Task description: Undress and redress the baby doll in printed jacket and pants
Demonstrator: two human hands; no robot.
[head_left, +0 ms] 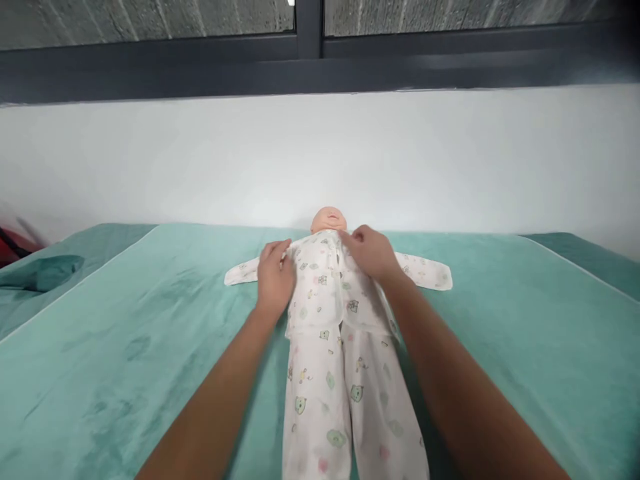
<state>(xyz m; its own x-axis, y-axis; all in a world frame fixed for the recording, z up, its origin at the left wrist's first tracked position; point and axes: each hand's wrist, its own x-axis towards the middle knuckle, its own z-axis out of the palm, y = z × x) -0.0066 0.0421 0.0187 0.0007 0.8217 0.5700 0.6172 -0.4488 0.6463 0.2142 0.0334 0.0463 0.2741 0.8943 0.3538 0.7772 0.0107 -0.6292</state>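
A baby doll (329, 217) lies on its back, its head towards the wall. It is dressed in a white printed baby shirt (320, 283) with both long sleeves spread sideways. White printed baby trousers (320, 400) extend from under the shirt hem towards me. My left hand (275, 277) rests at the left shoulder and sleeve, fingers bent and the thumb apart from them beside the shirt. At the right of the collar, my right hand (373, 253) pinches the shirt cloth near the doll's neck. The doll's hands and feet do not show.
A green plush cover (125, 333) is spread beneath the doll, with pale seams and raised sides. Behind it stands a white wall (200, 160) below a dark window frame (175, 70). Something red and black (13, 247) sits at the far left edge.
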